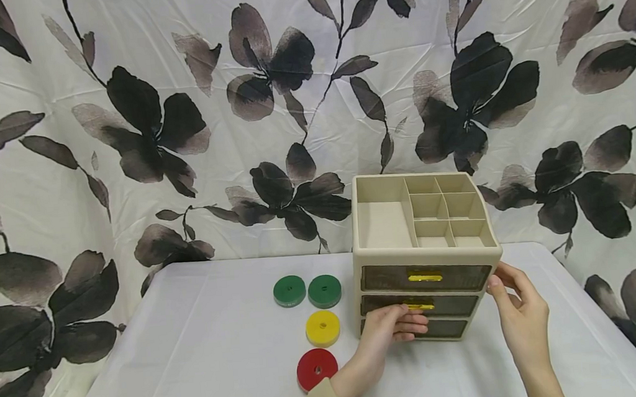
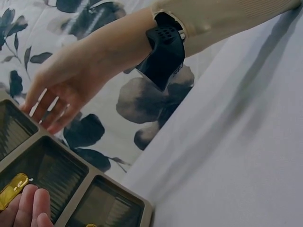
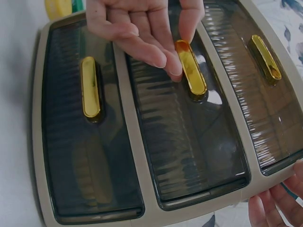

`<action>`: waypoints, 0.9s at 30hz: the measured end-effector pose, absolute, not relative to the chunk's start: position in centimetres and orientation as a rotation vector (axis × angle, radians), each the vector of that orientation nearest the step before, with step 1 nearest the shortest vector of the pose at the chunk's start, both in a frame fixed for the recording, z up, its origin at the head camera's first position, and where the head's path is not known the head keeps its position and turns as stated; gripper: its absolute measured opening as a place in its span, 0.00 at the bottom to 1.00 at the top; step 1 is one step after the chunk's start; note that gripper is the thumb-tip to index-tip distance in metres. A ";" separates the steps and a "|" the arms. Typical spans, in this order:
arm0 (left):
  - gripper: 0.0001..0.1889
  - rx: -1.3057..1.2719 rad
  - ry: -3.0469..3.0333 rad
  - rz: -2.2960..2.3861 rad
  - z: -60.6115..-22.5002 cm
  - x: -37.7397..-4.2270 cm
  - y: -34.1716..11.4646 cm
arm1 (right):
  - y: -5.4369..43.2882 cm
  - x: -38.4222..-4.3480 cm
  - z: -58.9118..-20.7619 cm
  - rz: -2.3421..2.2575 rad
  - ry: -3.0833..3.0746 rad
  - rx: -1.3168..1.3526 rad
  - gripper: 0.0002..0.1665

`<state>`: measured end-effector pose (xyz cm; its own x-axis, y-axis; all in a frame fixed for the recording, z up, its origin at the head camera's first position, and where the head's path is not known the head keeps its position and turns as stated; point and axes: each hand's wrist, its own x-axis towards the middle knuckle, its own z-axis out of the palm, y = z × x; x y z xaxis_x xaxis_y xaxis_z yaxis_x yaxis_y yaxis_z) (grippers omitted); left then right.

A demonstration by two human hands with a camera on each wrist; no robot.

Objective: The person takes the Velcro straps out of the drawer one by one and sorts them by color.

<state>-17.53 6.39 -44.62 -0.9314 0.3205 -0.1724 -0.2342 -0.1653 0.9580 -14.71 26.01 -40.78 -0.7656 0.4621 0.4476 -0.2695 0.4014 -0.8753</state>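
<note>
A cream desk organizer (image 1: 428,254) with three dark see-through drawers and an open sectioned top stands upright on the table. In front of it, my left hand (image 1: 382,337) pinches the yellow handle (image 3: 194,73) of the middle drawer (image 3: 189,142) between thumb and fingers. That drawer sits flush in the frame. On the organizer's right side rests my right hand (image 1: 523,310), its thumb by the front edge and its fingers along the side wall. The left wrist view also shows the right hand (image 2: 71,78), fingers fairly straight, against that side.
Left of the organizer lie two green discs (image 1: 324,291), a yellow disc (image 1: 322,328) and a red disc (image 1: 316,368), the red one close to my left wrist. A white cloth (image 1: 207,357) covers the table. Flower-printed fabric (image 1: 268,134) hangs behind.
</note>
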 end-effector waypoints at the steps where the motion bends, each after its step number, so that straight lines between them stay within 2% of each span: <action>1: 0.18 0.096 1.749 2.156 -44.6 -17.5 6.4 | 26.0 -14.7 -40.8 1.417 -1.998 -0.164 0.18; 27: 0.19 0.127 1.707 2.055 -47.1 -16.0 6.1 | 26.0 -14.7 -40.8 1.411 -1.996 -0.166 0.18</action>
<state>-16.05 6.14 -47.08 -0.8887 0.4034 -0.2181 -0.2885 -0.1222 0.9496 -14.68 25.97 -40.76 -0.7624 0.4648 0.4502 -0.2694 0.4046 -0.8739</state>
